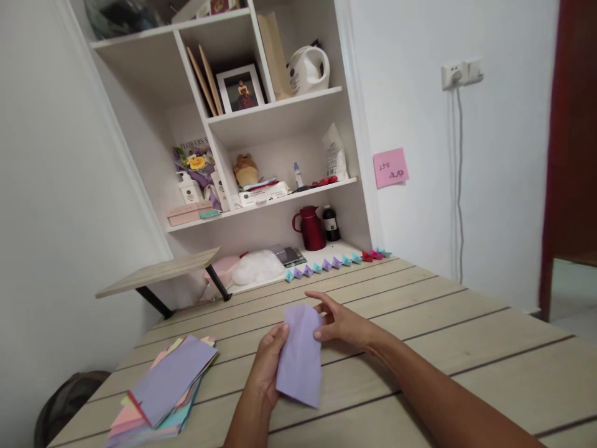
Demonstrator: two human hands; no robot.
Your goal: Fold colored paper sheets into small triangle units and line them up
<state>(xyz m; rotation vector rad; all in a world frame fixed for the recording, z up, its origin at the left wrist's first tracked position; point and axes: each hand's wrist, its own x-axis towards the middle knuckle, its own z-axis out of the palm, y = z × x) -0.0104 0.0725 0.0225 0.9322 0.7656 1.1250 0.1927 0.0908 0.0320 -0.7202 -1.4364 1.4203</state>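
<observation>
A folded lilac sheet of paper (301, 354) is held above the wooden table (466, 336) in front of me. My left hand (267, 364) grips its left edge, fingers curled behind it and thumb near the top. My right hand (338, 322) pinches the upper right edge, with the other fingers spread above the sheet. A stack of coloured paper sheets (163, 389), topped by a lilac one, lies on the table to the left of my hands.
A row of small folded paper shapes (336, 261) in blue, purple and red lines the table's far edge. Behind it stands a white shelf unit (280, 118) with a red jug (310, 229), bottles and a framed picture. A low wooden stand (158, 274) sits back left.
</observation>
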